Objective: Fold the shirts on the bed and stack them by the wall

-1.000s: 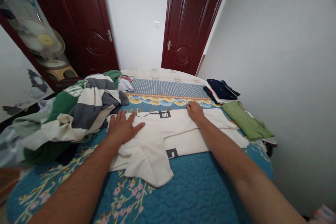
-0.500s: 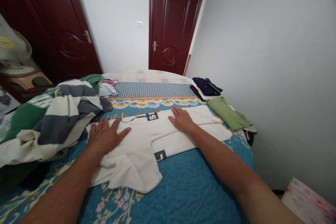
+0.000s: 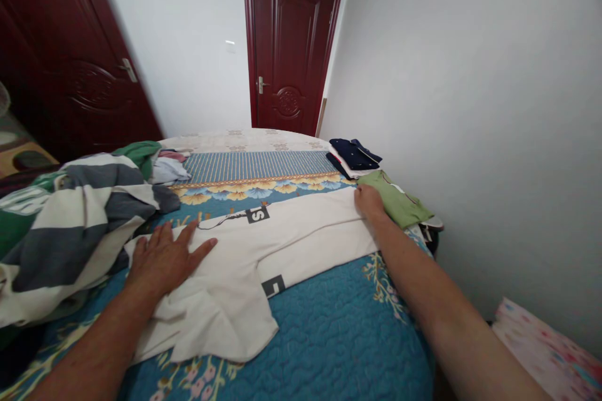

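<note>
A white T-shirt (image 3: pixel 310 219) with dark printed patches lies spread sideways over the blue quilted bedcover (image 3: pixel 329 332). My left hand (image 3: pixel 164 257) rests flat on its left part, fingers spread. At the shirt's right end, my right hand (image 3: pixel 370 202) has its fingers curled in around the edge; the fingertips are partly hidden. One sleeve hangs toward me in loose wrinkles. Just past my right hand lies a folded green garment (image 3: pixel 399 203).
Left of the shirt is a heap of striped and green clothes (image 3: pixel 94 200). A folded stack with a navy garment (image 3: pixel 355 155) on top sits at the far right, near the wall (image 3: pixel 446 75). A pink patterned box-like thing (image 3: pixel 540 344) stands beside the bed.
My right hand has moved right, from lying flat mid-shirt to the shirt's right end, and its fingers have curled. My left hand stays on the shirt. The view has shifted to the right.
</note>
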A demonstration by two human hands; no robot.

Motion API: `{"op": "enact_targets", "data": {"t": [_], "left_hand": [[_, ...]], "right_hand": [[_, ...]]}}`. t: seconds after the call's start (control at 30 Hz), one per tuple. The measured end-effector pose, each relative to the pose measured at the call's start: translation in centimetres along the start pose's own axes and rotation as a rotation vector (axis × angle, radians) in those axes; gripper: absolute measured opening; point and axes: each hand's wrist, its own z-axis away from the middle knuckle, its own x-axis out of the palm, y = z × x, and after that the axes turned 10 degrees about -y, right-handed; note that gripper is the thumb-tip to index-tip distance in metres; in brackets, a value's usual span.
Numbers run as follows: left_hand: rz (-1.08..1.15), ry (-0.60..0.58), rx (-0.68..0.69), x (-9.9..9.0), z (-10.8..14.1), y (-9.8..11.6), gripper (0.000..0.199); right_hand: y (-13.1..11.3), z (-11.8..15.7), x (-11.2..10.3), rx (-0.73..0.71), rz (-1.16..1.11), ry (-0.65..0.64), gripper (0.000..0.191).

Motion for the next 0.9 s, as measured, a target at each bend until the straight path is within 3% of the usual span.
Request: {"op": "enact_targets", "data": {"t": [0.13,0.5,0.73,0.9], "left_hand": [[-0.043,0.002,-0.003,0.2,-0.1,-0.1,0.099],[-0.186,0.024,-0.008,0.7,-0.3,-0.4,0.097],[-0.183,0.034,0.004,1.0,-0.2,-0.5,0.099],[-0.150,0.006,-0.011,0.5,0.0,-0.3,0.096]], "right_hand": [[1.1,-1.9,-0.3,0.021,0.009,-0.070,0.042],[-0.4,-6.2,-0.1,0.037,0.013,-0.198,0.034],[-1.1,-6.5,0.3,0.155,0.083,-0.090,0.040],[-1.4,-6.5,1.0,0.155,0.111,-0.102,0.038]]}}
